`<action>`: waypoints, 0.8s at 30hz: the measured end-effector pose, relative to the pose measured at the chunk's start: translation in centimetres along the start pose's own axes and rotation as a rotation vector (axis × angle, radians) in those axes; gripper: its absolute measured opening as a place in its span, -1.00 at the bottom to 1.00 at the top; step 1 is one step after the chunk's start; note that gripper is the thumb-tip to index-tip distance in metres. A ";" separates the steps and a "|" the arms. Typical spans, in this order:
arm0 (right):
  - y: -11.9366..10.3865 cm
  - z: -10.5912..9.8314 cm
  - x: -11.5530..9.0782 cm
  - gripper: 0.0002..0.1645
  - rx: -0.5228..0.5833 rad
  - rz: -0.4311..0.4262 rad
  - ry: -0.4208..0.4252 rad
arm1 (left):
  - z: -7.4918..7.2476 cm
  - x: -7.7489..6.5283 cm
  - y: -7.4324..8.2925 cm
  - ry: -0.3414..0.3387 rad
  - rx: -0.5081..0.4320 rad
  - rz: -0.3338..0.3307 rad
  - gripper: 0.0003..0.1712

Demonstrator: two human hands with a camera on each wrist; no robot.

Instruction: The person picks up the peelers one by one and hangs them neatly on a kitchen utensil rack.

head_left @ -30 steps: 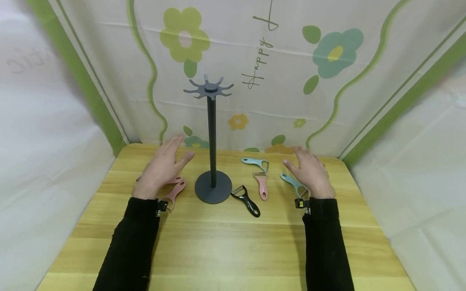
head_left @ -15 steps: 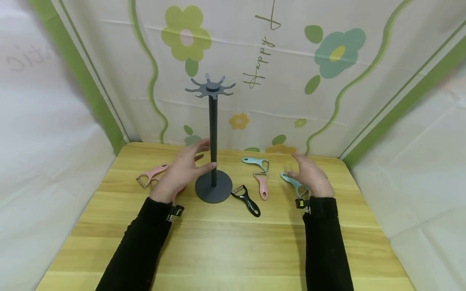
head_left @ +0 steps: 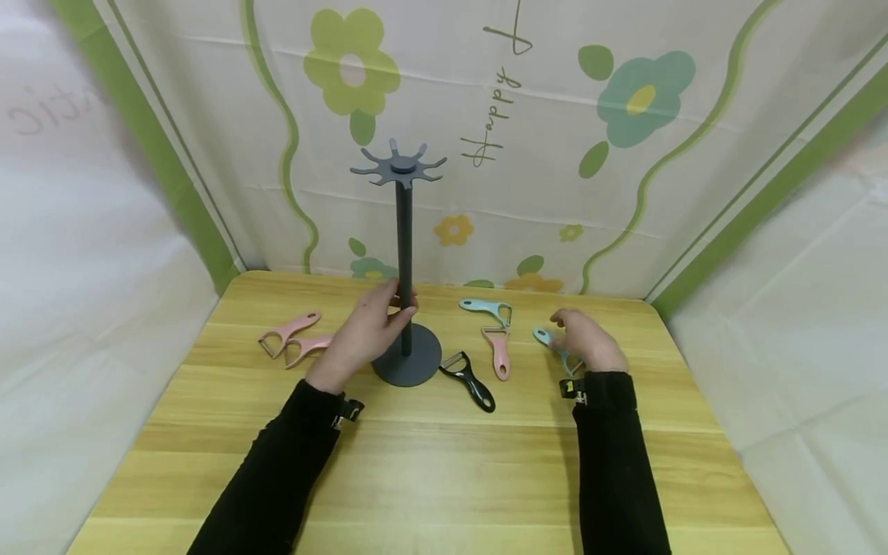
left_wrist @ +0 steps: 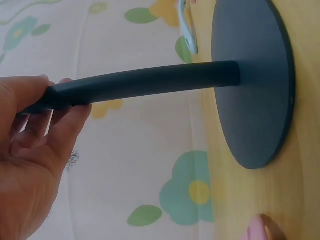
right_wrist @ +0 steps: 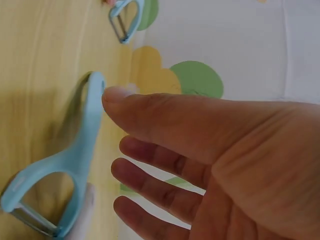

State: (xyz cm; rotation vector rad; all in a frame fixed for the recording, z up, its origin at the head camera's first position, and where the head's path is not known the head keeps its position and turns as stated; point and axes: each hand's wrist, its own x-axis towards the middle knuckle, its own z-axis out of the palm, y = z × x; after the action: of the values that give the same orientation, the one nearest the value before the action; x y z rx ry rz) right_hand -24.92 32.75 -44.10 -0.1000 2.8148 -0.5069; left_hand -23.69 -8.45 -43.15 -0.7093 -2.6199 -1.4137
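Observation:
My left hand [head_left: 364, 335] holds the post of a dark grey hanging stand [head_left: 405, 247], thumb on one side and fingertips on the other in the left wrist view. The stand is upright, with bare curved hooks on top and a round base. My right hand [head_left: 588, 343] hovers over a light blue peeler [right_wrist: 91, 120] lying on the table. Its thumb tip is close to the handle's end; whether they touch I cannot tell. Between the hands lie a black peeler [head_left: 477, 389], a pink peeler [head_left: 501, 359] and another light blue peeler [head_left: 479, 306].
Two pink peelers [head_left: 294, 327] lie on the wooden table [head_left: 444, 478] left of the stand, partly behind my left hand. A printed flower cloth [head_left: 527, 185] hangs behind the table's back edge, and white cloth walls stand at both sides.
My left hand has moved right from above the pink peelers and taken hold of the stand's post. The right hand has lowered toward the light blue peeler, its fingers bending.

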 end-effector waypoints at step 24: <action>0.9 1.1 0.9 -0.47 0.017 0.057 -0.046 | 0.7 0.3 -0.2 0.001 0.059 0.031 -0.79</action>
State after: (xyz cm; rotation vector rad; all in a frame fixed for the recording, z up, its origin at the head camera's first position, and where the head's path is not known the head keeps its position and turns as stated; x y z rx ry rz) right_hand -25.52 33.14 -45.60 -0.0268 2.7595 -0.5091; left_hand -23.94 -7.90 -43.59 -0.7390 -2.6254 -1.3230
